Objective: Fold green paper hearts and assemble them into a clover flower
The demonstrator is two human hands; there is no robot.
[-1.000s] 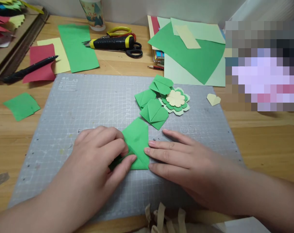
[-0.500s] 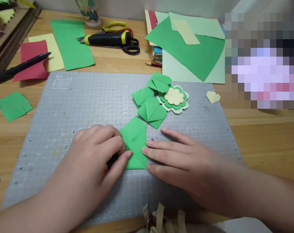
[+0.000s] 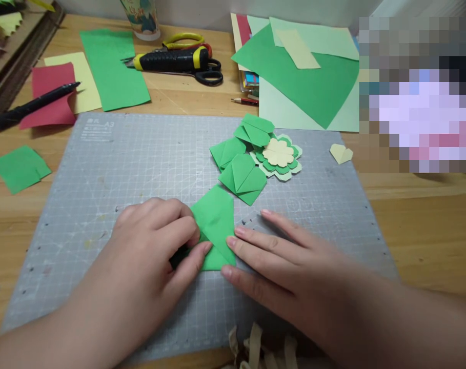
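A green folded paper (image 3: 215, 220) lies on the grey cutting mat (image 3: 140, 164) near its front middle. My left hand (image 3: 152, 251) rests on the paper's left part, fingers curled and thumb pressing a fold down. My right hand (image 3: 282, 261) lies flat beside it, fingers stretched out, with the fingertips on the paper's right edge. Just behind are three folded green hearts (image 3: 242, 177) and a layered green and cream paper clover (image 3: 279, 154).
A small cream heart (image 3: 341, 152) sits at the mat's right edge. Behind the mat are scissors and a utility knife (image 3: 179, 59), green sheets (image 3: 305, 77), a green strip (image 3: 112, 66), red paper (image 3: 50, 92), a black pen (image 3: 28, 106) and a cup (image 3: 140, 18). A green scrap (image 3: 17, 166) lies left.
My right hand has slid slightly down and left along the paper's right edge. My left hand stays pressed on the fold.
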